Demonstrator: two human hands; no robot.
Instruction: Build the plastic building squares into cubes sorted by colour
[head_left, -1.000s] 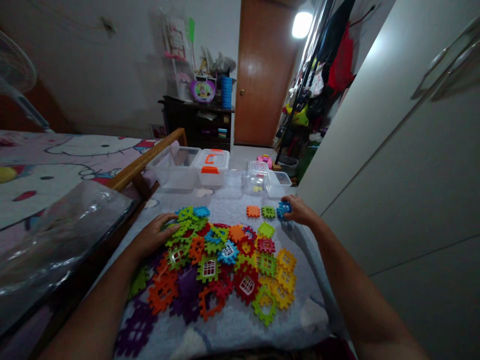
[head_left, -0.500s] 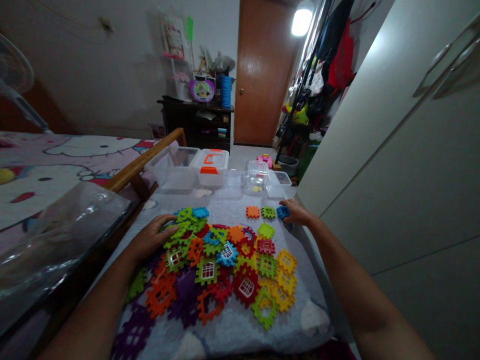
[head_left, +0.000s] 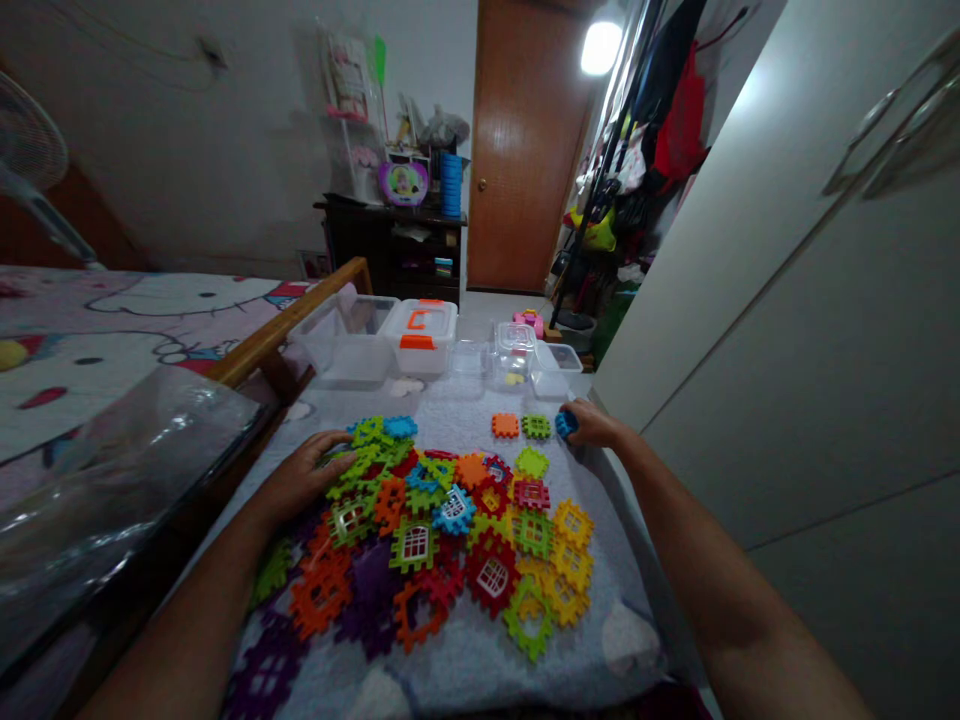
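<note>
At the far right of the cloth, my right hand (head_left: 592, 424) is closed on a blue building tile (head_left: 566, 425) with notched edges. Left of it, in a row, lie a green window tile (head_left: 536, 426) and an orange tile (head_left: 505, 426). My left hand (head_left: 319, 465) rests, fingers apart, against the left side of a heap of mixed tiles, touching green tiles (head_left: 360, 468). Purple tiles (head_left: 371, 590), red tiles (head_left: 492, 572) and yellow tiles (head_left: 571, 560) spread over the near part of the heap.
Behind the tiles stand an open clear bin (head_left: 352, 350), a lidded box with orange clips (head_left: 424, 345) and small clear containers (head_left: 555, 365). A wooden bed rail (head_left: 292, 325) and plastic bag (head_left: 135, 460) lie left. A white cabinet (head_left: 810, 380) closes off the right.
My right hand has shifted slightly and the blue tile in it has turned a little. My left hand stays in place on the heap.
</note>
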